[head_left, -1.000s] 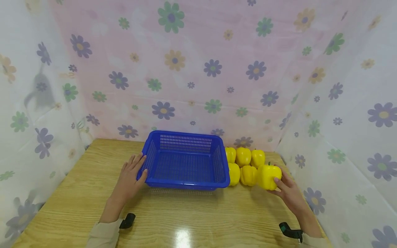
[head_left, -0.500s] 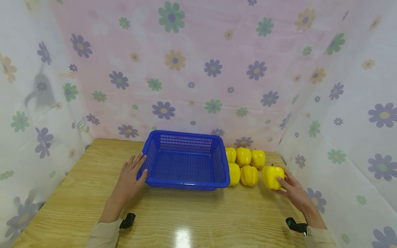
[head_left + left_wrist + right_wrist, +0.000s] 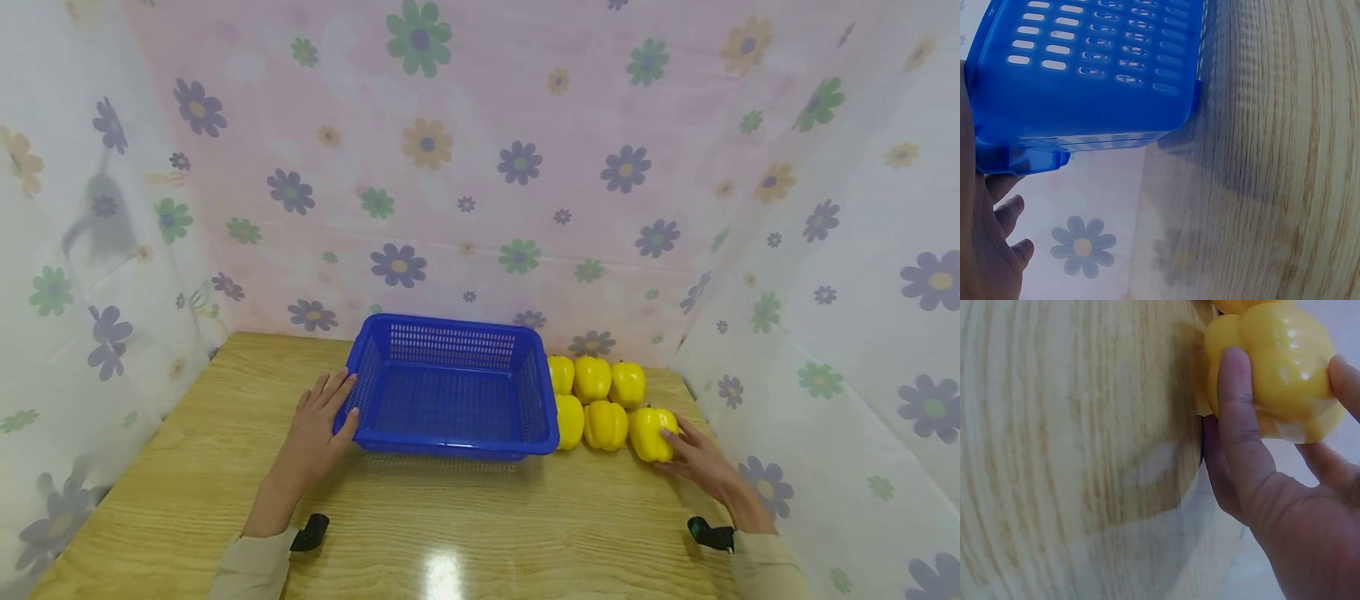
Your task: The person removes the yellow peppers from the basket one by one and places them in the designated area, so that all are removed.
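My left hand (image 3: 317, 429) rests at the left side of a blue plastic basket (image 3: 450, 450), thumb and fingers spread along its rim. In the left wrist view, several fingertips (image 3: 1010, 215) show outside the basket, below its projecting rim. A glossy yellow bell pepper (image 3: 652, 434) is held in my right hand (image 3: 705, 462), low at the right end of the front row of peppers. In the right wrist view, the thumb and fingers surround this pepper (image 3: 1285, 362), close to the tabletop, and one finger (image 3: 1235, 381) lies across its side.
Several more yellow bell peppers (image 3: 605, 426) stand in two rows between the basket and my right hand. The wooden table (image 3: 450, 508) meets flowered cloth walls (image 3: 465, 167) at the back and both sides.
The right hand has lowered the pepper to the right end of the front row, after first shifting it slightly rightward. The left hand and basket stay put.
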The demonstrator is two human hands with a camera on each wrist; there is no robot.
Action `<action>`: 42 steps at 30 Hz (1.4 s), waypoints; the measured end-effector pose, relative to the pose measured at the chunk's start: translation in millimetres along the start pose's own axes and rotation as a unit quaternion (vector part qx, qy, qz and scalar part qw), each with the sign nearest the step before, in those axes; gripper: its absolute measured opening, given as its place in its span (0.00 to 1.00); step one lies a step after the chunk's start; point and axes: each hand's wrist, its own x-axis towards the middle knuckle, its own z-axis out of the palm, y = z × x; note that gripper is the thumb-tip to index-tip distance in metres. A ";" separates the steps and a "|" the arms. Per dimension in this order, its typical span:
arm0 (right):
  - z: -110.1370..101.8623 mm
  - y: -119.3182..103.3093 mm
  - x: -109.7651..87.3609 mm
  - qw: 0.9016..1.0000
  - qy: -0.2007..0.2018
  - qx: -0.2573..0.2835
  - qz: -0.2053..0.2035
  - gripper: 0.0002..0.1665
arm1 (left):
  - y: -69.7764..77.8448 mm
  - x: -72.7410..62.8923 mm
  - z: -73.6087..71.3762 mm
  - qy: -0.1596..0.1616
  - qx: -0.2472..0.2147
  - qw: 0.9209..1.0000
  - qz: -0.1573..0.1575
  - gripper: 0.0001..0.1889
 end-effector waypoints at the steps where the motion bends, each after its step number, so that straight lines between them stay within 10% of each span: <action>1: -0.1 -0.8 0.9 1.000 -0.003 -0.003 0.000 0.45 | 0.0 -0.1 -0.3 0.000 0.000 1.000 -0.001 0.31; 19: 0.5 -10.6 14.6 0.998 -0.037 -0.043 0.026 0.45 | 1.4 -1.7 -2.1 -0.003 -0.006 1.000 -0.002 0.31; 42: 4.6 -18.4 2.6 0.987 0.021 -0.158 0.026 0.46 | 5.6 -0.4 0.7 0.001 -0.026 1.000 0.001 0.31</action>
